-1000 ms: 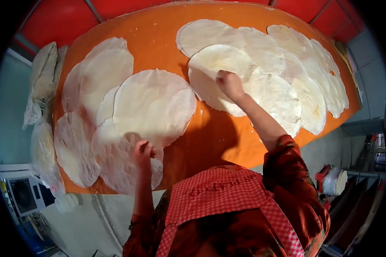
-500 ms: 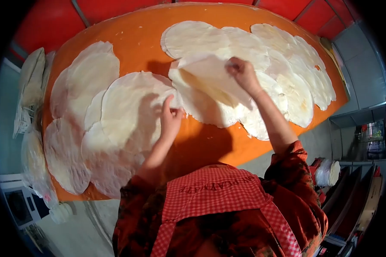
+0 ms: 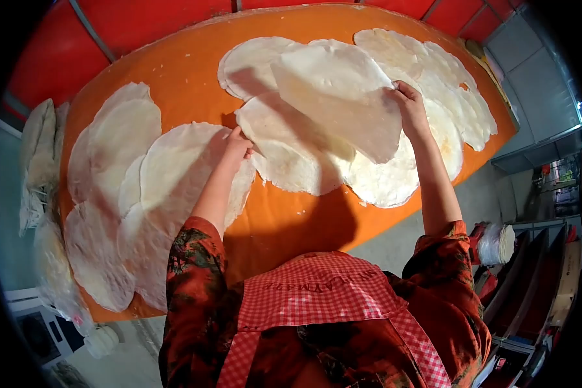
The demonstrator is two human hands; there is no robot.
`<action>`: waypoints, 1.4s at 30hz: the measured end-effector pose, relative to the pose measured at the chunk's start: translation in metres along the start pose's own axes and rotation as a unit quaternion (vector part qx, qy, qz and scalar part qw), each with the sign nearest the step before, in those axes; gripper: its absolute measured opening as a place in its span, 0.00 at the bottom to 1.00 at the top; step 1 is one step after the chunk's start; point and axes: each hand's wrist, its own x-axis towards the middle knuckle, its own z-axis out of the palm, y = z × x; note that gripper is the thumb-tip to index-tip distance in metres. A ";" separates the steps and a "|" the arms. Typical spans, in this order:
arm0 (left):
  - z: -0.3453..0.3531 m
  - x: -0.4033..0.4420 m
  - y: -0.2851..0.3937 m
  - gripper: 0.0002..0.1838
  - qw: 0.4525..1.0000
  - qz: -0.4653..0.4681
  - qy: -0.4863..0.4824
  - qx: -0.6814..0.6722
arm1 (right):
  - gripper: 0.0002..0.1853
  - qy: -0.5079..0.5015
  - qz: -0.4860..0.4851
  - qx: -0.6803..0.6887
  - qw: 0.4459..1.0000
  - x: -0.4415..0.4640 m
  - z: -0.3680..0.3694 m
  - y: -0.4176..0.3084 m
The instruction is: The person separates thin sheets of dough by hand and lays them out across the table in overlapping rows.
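Thin round pale sheets lie overlapping in two groups on an orange table (image 3: 271, 226). My right hand (image 3: 410, 107) pinches the right edge of a lifted sheet (image 3: 343, 90), which hangs tilted above the right group. My left hand (image 3: 239, 143) is closed at the left edge of a lower sheet (image 3: 291, 142), between the two groups; its fingertips are on that edge. Below and left of my left hand lies the left group's large sheet (image 3: 181, 168).
Plastic-wrapped bundles (image 3: 55, 258) and folded cloth (image 3: 39, 142) line the table's left side. A white roll (image 3: 498, 244) stands beyond the right front edge, near dark shelving (image 3: 530, 291). Red panels (image 3: 155, 19) border the far side.
My right hand has raised a sheet off the right group and moved right with it. My left hand has moved up from the left group to the lower sheet's edge. The view has shifted.
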 end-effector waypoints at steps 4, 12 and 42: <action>0.013 0.017 -0.008 0.16 0.825 0.320 0.149 0.441 | 0.05 0.018 0.013 0.069 0.997 -0.011 -0.004 0.017; 0.062 -0.058 0.078 0.06 0.984 0.176 -0.015 0.038 | 0.05 0.052 0.010 0.093 0.994 -0.001 -0.031 0.051; -0.075 -0.310 -0.160 0.27 0.900 0.112 0.409 0.104 | 0.13 -0.185 -0.505 -0.329 0.776 0.085 0.323 -0.201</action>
